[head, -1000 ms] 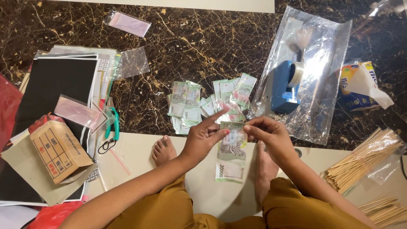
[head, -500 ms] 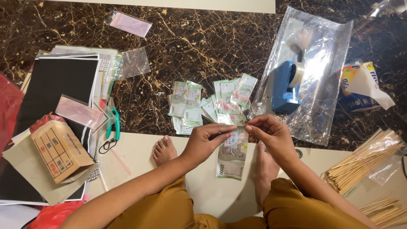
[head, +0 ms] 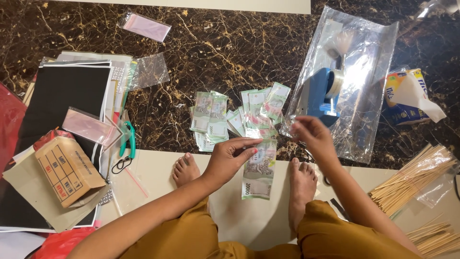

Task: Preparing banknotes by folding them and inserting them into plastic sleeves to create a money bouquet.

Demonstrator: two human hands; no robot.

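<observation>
My left hand (head: pixel 231 156) pinches the top edge of a greenish banknote (head: pixel 259 171), which hangs lengthwise over the pale floor between my bare feet. My right hand (head: pixel 311 136) is off the note, slightly blurred, with its fingers apart and nothing in them. It hovers just below a blue tape dispenser (head: pixel 322 96) that lies on a clear plastic sheet (head: pixel 369 62). Several more green banknotes (head: pixel 225 117) are spread in a loose fan on the dark marble floor, just beyond my left hand.
At the left lie black sheets (head: pixel 62 91), small clear bags (head: pixel 148 71), green-handled scissors (head: pixel 127 139) and a brown cardboard box (head: pixel 67 168). A tissue pack (head: pixel 407 98) sits at the right. Bundles of bamboo skewers (head: pixel 412 175) lie at the lower right.
Both hands were holding the banknote's top edge. My right hand has let go and moved right and up toward the tape dispenser; the left hand keeps the note.
</observation>
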